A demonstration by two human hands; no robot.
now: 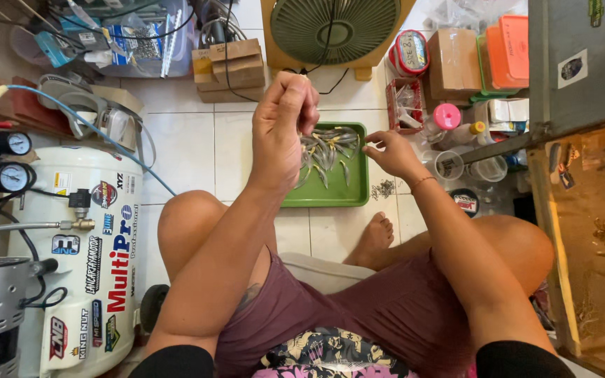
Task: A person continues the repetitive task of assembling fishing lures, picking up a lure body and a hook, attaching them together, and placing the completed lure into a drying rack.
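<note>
l grip (287, 115) raised, pinched; r grip (390, 150) over tray (358, 192)

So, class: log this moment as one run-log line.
left hand: raised, fingers pinched shut, content unclear | right hand: at edge of green tray | tray: small silvery lure-like pieces | setting: tiled floor, seated

The floor (190, 150) is laid with white square tiles and lit by soft daylight. On the left stands a white air compressor tank (82, 259) with two round gauges (10, 159) and a thin blue hose (92, 126). At the far side sits a green fan (335, 28) in a yellow frame, with cardboard boxes (231, 68) just left of it. At the right rises a grey cabinet (582, 63), with orange-lidded containers (509, 52) beside it.
</note>
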